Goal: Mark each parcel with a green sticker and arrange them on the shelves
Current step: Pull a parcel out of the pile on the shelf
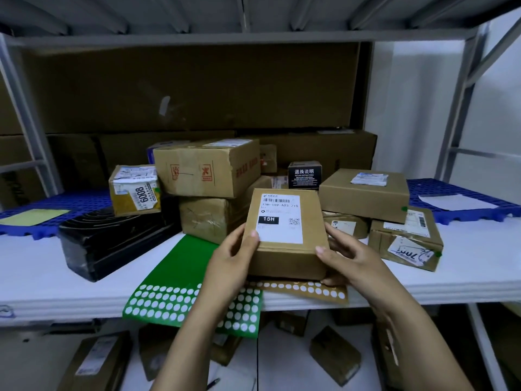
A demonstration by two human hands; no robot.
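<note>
We are clasping the small parcel (284, 235) with both hands (234, 258) (349, 255), fingers (253, 235) gripping its stiff, seemingly light side edges.

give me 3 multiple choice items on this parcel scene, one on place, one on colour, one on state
1. Where does the green sticker sheet lie?
A. on the white shelf's front edge, partly overhanging
B. on the blue mat
C. on top of the black parcel

2. What colour is the mat at the right rear of the shelf?
A. red
B. blue
C. yellow

3. How is the small box labelled 15H held?
A. lying untouched
B. in one hand
C. in both hands, label facing up

Answers: 1 A, the sheet hangs over the shelf edge. 2 B, the gridded mat is blue. 3 C, the left hand and right hand clasp its sides.
</note>
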